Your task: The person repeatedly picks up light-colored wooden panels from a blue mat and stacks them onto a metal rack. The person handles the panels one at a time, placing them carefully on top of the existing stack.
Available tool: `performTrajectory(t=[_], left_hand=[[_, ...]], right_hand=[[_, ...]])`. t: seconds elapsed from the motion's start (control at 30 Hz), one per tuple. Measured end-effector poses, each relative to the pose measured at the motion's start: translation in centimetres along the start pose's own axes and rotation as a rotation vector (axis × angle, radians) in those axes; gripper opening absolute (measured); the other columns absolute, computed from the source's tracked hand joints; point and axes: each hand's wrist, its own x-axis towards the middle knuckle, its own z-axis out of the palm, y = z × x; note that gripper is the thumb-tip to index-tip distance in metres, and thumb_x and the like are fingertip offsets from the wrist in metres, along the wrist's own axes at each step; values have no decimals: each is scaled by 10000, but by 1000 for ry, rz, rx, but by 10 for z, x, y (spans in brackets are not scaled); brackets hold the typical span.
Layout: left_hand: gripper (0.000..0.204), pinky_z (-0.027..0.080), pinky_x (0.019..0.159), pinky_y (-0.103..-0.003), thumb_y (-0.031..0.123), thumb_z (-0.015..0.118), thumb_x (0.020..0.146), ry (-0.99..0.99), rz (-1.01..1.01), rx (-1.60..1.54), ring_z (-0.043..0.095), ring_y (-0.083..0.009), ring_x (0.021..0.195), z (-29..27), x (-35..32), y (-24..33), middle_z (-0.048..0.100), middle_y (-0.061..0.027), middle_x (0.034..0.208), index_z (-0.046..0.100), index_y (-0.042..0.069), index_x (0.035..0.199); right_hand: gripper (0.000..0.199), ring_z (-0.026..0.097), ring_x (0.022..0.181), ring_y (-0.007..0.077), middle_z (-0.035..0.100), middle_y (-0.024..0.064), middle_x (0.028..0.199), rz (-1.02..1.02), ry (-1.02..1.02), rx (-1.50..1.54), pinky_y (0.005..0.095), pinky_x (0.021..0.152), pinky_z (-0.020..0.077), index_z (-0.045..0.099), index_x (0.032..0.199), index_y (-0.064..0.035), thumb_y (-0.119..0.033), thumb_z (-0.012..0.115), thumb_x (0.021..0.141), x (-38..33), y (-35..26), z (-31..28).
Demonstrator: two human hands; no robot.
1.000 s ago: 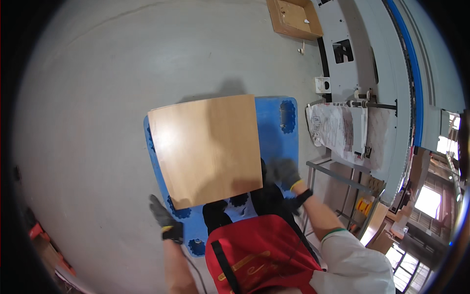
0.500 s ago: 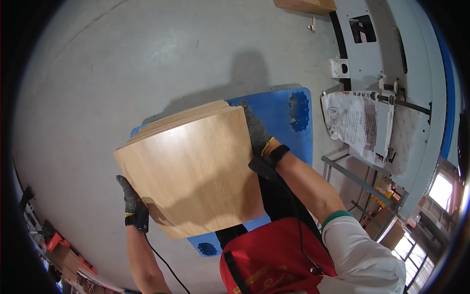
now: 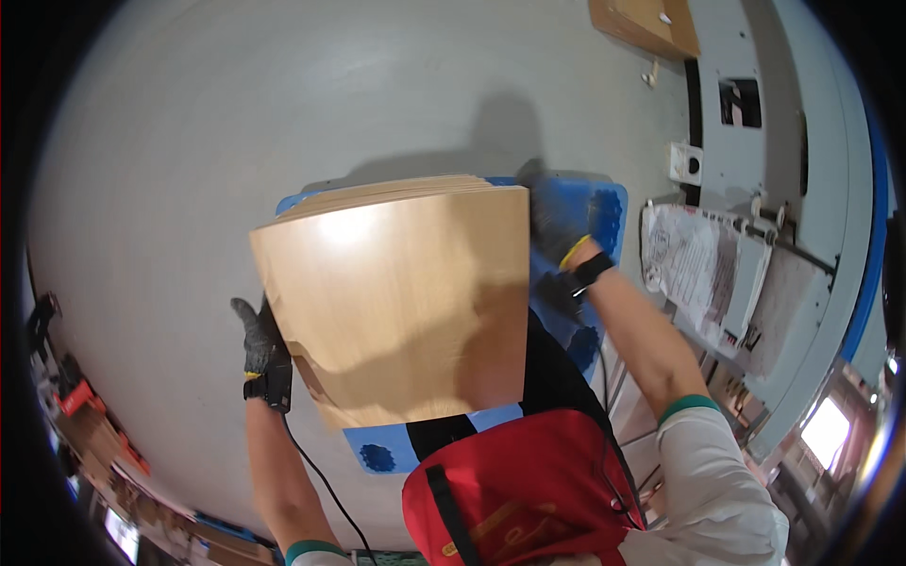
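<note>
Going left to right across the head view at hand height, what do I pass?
Left hand in a dark glove → stack of light wooden sheets → right hand in a dark glove → printed white sack draped on a grey metal rack.

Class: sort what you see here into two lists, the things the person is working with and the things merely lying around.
In use:
wood sheets, a stack held by both hands
left hand, gloved, on the stack's left edge
right hand, gloved, on its right edge
blue pallet beneath

Lying about:
printed sack on a rack
wooden box on the floor
</note>
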Motion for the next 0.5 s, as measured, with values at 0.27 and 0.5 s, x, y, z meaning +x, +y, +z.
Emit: performTrajectory(t=[0.27,0.5], left_hand=[[1081,254,1103,-538,887,299,730,-197,-16,-759,236,-329,1405,-100,-113,-248,157,-114,1572,236,129,1497],[878,294,1084,-511,720,397,799,-127,190,964,319,-343,1351,32,-129,-307,284,-135,1505,329,132,1447]], right_hand=[[582,455,1283,314,457,153,1414,-40,-442,-1452,371,1101,306,383,1433,-116,-489,274,1000,67,-60,158],[580,462,1286,294,426,140,1447,224,-725,-1469,366,1070,335,409,1420,-107,-493,317,998,97,-2,177]])
